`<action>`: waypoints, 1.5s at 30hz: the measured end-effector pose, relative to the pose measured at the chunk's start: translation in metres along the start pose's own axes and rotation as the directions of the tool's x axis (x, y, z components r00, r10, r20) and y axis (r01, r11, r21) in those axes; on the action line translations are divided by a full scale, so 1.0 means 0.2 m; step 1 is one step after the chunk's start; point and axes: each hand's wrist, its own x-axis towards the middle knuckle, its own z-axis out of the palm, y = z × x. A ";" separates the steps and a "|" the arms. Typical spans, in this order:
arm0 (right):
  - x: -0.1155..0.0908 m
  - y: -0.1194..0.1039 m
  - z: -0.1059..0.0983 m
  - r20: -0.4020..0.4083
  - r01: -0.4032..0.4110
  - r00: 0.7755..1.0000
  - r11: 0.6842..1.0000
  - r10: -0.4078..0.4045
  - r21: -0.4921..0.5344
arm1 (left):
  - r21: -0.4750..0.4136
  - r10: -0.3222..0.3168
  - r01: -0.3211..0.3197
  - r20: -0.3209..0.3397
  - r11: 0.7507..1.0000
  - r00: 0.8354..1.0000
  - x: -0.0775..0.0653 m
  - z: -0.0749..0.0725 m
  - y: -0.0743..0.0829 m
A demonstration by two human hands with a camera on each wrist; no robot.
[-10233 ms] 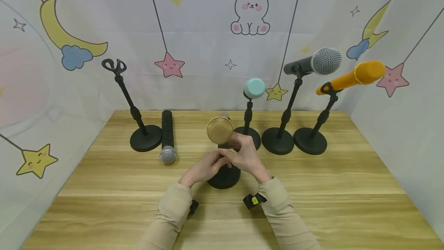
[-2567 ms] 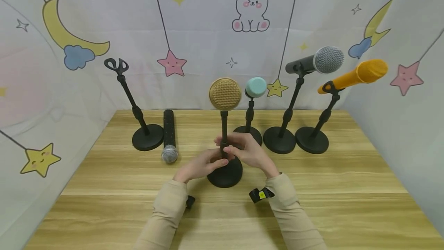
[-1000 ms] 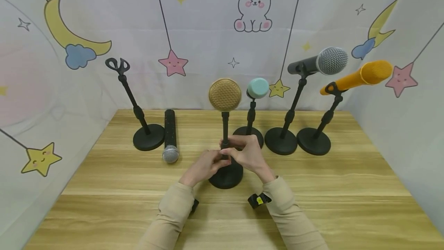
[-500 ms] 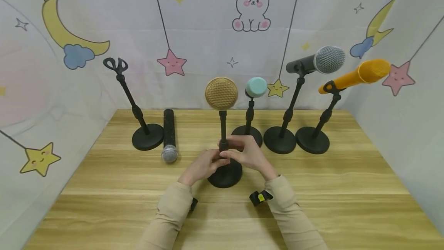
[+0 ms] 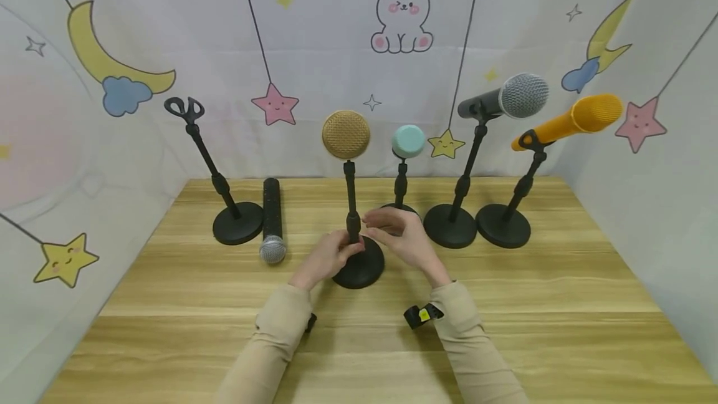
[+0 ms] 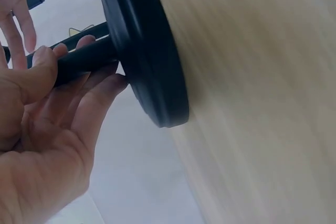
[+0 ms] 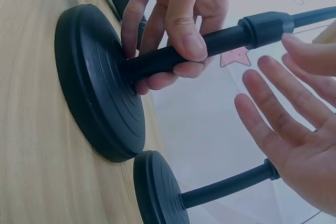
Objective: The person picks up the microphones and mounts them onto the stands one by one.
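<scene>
A gold-headed microphone (image 5: 346, 134) tops a black desk microphone stand (image 5: 351, 189) in the middle. My left hand (image 5: 326, 258) grips the lower pole just above the round base (image 5: 367, 270); the right wrist view shows its thumb (image 7: 191, 44) across the pole. My right hand (image 5: 408, 239) is beside the pole's collar, its fingers extended and apart from it, as the right wrist view confirms. Whether the base rests fully on the table cannot be told. Just behind, a stand with a mint-topped microphone (image 5: 408, 141) has its base partly hidden by my right hand.
At right stand a silver-headed microphone (image 5: 521, 97) and an orange microphone (image 5: 589, 116) on stands. On the left are a bare stand with a clip (image 5: 207, 158) and a black microphone (image 5: 272, 211) lying on the wooden table (image 5: 168, 329). A printed curtain hangs behind.
The gold microphone's stand was raised taller between the oldest frames. Since half a second ago it has shifted away from me and slightly left; my right hand has let go of its collar.
</scene>
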 end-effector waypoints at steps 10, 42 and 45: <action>0.00 -0.01 0.00 -0.079 -0.013 0.997 0.999 0.016 0.038 | -0.058 -0.005 0.003 -0.032 0.998 0.999 0.04 -0.01 -0.05; 0.01 0.00 0.00 -0.059 -0.009 0.998 0.993 0.016 0.117 | 0.100 0.035 -0.022 -0.140 0.995 0.990 0.26 -0.07 -0.17; 0.01 0.00 0.00 -0.059 -0.015 0.998 0.995 0.021 0.102 | 0.100 0.024 -0.009 -0.142 0.995 0.990 0.28 -0.07 -0.17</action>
